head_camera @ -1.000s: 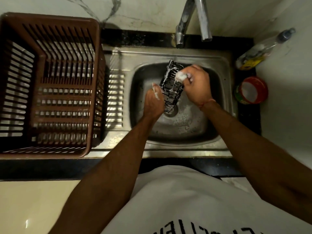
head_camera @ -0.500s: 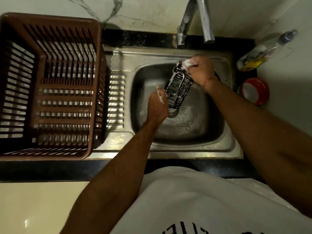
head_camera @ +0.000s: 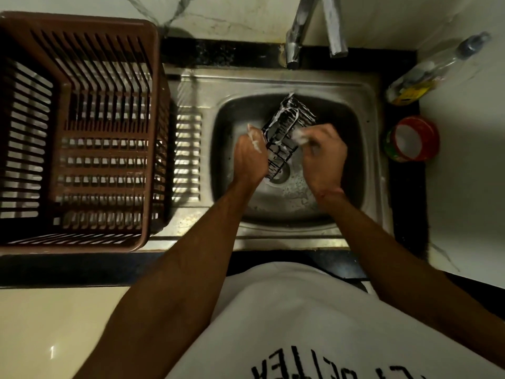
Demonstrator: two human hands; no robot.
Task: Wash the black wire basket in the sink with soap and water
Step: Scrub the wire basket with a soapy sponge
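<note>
Sink [head_camera: 366, 149]: brushed steel, dull sheen, soap-flecked. Tap [head_camera: 332, 26]: shiny metal. Wire basket [head_camera: 284, 132]: black wire, foam-streaked. Crate [head_camera: 79, 132]: brown slatted plastic, matt. Surface [head_camera: 464, 214]: pale veined stone, smooth. Bottle [head_camera: 434, 69]: clear plastic. Shirt [head_camera: 314, 324]: white cloth.

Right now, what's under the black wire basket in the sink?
Under the black wire basket sits the sink's drain, partly showing, with soapy water around it. The rest is covered by the basket and hands.
</note>
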